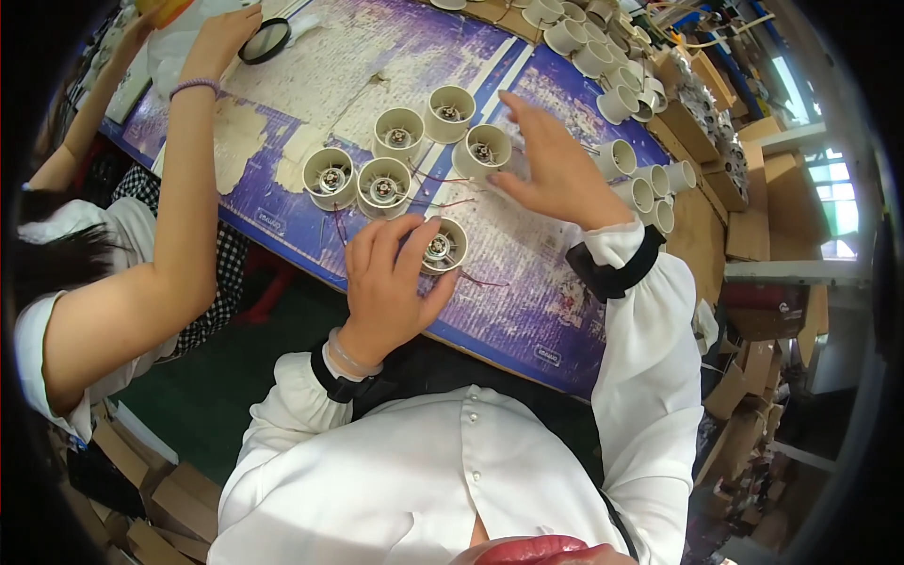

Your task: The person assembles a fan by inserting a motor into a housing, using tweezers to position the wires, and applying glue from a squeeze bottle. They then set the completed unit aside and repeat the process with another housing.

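Note:
My left hand (391, 278) is curved round the left side of a white cup-shaped housing (457, 240) near the table's front edge. A small metal motor sits inside it, and a thin red wire trails out to the right. My right hand (551, 169) has its fingers apart beside another white motor housing (482, 151), the thumb close to its lower rim. Several similar housings with motors, such as the left one (330, 179) and the back one (449, 113), stand grouped between and beyond my hands. Red wires lie among them.
The worn blue-purple table (565, 311) has peeling patches. At the right stand white cups (617, 158), with more piled at the far right beside cardboard boxes (692, 99). On the left, a co-worker's arm (188, 179) reaches toward a black-rimmed round thing (265, 41).

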{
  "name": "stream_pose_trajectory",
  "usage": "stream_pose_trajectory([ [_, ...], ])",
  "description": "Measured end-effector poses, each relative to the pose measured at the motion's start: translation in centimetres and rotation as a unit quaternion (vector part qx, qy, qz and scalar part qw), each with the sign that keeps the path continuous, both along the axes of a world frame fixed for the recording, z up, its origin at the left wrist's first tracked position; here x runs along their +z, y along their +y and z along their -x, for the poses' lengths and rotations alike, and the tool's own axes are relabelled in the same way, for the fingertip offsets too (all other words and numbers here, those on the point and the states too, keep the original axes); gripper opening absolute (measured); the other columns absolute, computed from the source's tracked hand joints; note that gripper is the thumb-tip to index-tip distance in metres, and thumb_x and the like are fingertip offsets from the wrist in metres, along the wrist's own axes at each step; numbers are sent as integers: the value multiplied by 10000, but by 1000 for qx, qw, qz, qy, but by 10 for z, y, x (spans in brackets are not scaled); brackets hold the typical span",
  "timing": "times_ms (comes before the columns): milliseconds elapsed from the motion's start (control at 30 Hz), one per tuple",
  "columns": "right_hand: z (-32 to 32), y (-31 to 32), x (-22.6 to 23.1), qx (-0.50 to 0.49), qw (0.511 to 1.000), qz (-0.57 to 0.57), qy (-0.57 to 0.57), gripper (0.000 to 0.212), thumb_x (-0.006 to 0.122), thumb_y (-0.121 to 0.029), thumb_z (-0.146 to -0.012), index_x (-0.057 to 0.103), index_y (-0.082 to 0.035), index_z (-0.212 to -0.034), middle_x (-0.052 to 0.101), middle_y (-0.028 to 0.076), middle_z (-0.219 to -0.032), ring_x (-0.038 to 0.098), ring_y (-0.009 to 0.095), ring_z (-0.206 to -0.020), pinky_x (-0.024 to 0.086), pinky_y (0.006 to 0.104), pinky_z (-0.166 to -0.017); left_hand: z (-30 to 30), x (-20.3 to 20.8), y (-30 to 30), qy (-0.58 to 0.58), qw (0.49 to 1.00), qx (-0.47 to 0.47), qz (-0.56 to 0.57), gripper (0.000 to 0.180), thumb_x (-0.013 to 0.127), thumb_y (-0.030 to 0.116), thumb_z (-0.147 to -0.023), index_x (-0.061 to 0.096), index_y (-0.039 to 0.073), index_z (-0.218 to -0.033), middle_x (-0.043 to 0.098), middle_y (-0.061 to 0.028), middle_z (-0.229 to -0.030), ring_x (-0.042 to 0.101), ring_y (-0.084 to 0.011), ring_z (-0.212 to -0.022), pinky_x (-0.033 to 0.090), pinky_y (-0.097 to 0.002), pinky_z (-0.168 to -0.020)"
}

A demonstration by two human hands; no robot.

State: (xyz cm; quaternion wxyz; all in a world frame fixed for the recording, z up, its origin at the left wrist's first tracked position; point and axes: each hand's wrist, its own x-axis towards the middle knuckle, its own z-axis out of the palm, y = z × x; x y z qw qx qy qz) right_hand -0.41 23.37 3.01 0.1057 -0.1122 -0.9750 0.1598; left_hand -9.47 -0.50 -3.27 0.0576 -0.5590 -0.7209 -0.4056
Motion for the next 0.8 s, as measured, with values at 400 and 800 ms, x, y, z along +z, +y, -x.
stream_pose_trajectory([
  [400,-56,-50,100,-83,960,60,261,566,650,-57,-858,416,-34,-1373,552,177,-1259,606,227,-1051,484,320,-888,-8,-14,2,-23,996,26,-85,410,671,30,-692,552,50,-1084,466,-181,-1241,497,-344,-1060,383,-442,-918],
  [800,-301,-182,-3,-301,893,83,324,253,615,71,-837,581,3,-1078,610,111,-955,580,177,-791,461,254,-701,-65,66,33,-43,979,-143,-137,402,659,72,-822,494,26,-1186,456,-210,-1311,440,-370,-1214,314,-436,-1041],
])
